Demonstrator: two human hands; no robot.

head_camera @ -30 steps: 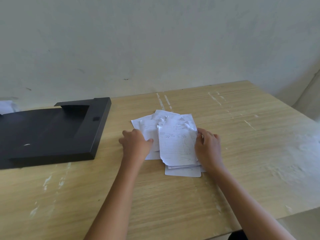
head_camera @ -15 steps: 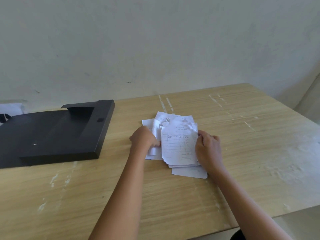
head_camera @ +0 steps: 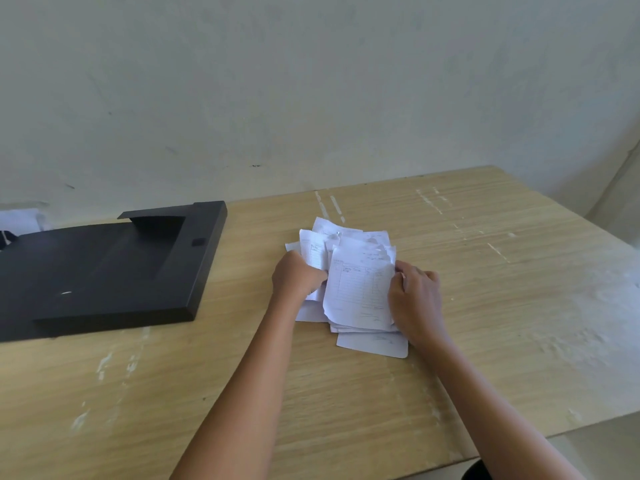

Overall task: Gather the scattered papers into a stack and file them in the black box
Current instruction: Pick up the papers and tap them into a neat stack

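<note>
Both forearms are bare, no sleeves, and the hands wear no gloves.

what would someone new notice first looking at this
The eye lands on the loose pile of white papers in the middle of the wooden table, with the left hand and the right hand pressing in on it from either side. Next comes the open black box lying flat at the table's left, apart from the papers.
</note>
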